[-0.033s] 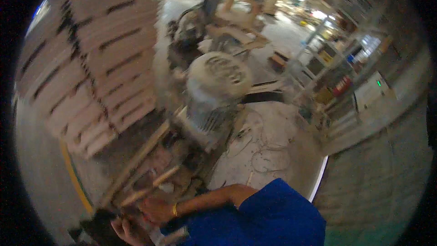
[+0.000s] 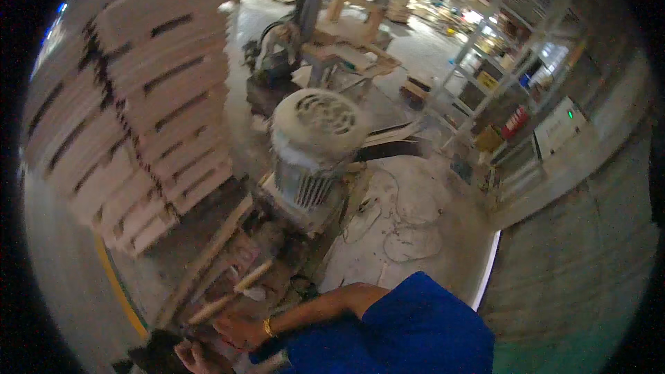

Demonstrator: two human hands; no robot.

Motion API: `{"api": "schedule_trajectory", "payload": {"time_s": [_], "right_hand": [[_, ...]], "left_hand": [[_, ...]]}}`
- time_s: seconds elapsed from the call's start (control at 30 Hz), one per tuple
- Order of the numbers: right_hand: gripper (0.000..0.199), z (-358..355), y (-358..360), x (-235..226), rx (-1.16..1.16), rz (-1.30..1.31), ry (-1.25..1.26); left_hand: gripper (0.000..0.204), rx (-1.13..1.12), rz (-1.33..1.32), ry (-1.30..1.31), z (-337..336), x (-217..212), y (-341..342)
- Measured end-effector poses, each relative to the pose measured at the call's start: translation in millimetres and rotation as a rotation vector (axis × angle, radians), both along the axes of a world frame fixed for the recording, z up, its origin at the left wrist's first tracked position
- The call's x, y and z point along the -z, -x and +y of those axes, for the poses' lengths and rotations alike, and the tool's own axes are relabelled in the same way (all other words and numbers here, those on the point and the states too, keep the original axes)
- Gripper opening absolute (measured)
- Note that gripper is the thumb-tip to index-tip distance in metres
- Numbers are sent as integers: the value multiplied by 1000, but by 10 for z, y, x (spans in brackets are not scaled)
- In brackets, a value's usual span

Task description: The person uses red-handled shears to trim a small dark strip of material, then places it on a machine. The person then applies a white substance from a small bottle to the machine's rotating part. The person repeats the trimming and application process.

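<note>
My right arm in a blue sleeve [image 2: 429, 325] reaches across to the lower left, a yellow band [image 2: 268, 327] on its wrist. At its end my right hand [image 2: 239, 330] is closed, its fingers blurred. My left hand [image 2: 199, 358] is close beside it at the lower edge, fingers curled. What either hand grips, if anything, cannot be made out. Just beyond the right hand lies a slim wooden stick [image 2: 239, 291], slanting up to the right; whether the hand touches it is unclear. A dark object [image 2: 156, 354] sits left of the left hand.
A dusty, finned electric motor [image 2: 315, 145] with a vented cap stands ahead. Tall stacks of slotted boards [image 2: 166, 83] rise at left. A long wooden rail [image 2: 208, 260] runs toward the motor. Right are a metal frame [image 2: 478, 76], a control box [image 2: 561, 128] and cables [image 2: 412, 242] on a pale dusty surface.
The view has shifted slightly, so the motor and stacks sit a little further left, and it is less blurred. Both hands keep nearly the same place and pose.
</note>
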State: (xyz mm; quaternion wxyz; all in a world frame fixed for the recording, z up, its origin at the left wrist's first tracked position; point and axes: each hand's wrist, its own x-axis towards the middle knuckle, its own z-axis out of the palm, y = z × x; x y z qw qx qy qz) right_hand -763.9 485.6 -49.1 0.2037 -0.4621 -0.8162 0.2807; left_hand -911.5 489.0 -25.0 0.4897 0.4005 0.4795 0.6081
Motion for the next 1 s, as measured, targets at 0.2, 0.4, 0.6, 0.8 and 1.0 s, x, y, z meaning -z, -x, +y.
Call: {"api": "schedule_trajectory", "payload": {"time_s": [0.2, 0.4, 0.6, 0.8, 1.0], "right_hand": [[43, -130, 7, 26, 45, 112, 194], [27, -31, -477, -49, 397, 718, 526], [25, -167, -818, -295, 438, 578, 86], [18, -233, -975, -408, 419, 564, 11], [14, -345, -1185, -465, 275, 162, -362]], "left_hand": [[29, 85, 202, 19, 43, -266, -229], [31, 367, 236, 23, -94, -390, -392], [37, 540, -138, 485, -111, -170, -567], [33, 595, 205, 191, -132, -144, -789], [11, 560, 449, 213, -117, -229, -964]]}}
